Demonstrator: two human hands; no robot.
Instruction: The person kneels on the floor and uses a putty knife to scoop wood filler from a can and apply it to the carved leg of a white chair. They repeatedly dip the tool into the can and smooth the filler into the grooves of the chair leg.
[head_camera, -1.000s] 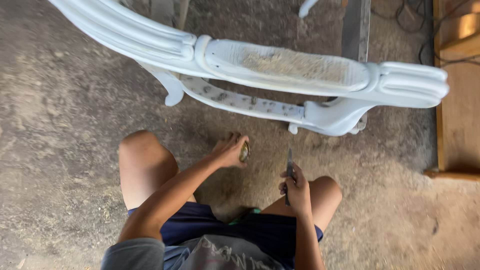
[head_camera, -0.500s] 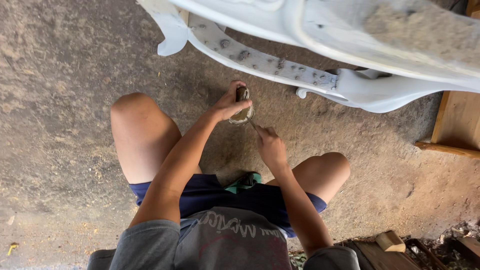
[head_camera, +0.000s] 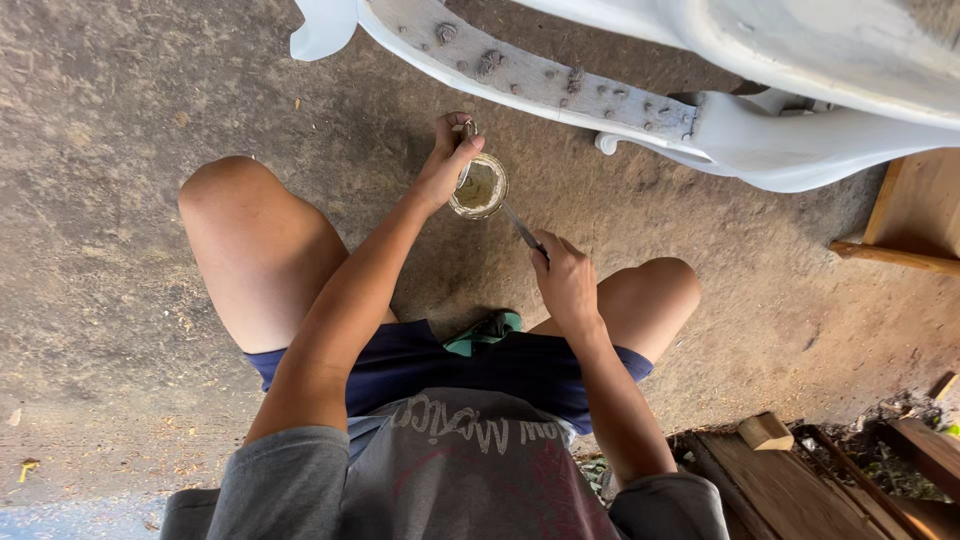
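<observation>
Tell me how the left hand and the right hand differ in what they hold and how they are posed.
The left hand grips the rim of a small round tin of greyish paste, while the right hand holds a thin-bladed tool by its handle. The left arm is stretched far forward, the right bent, its hand nearer the knee. The left hand steadies the tin; the right angles the blade into it. Both are bare and closed in a grip.

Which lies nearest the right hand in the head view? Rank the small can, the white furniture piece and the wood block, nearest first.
1. Small can: just ahead and left of the right hand, whose thin tool reaches into it.
2. White furniture piece: overhead, farther ahead, beyond the can.
3. Wood block: farthest, behind and to the right, on the planks.
</observation>
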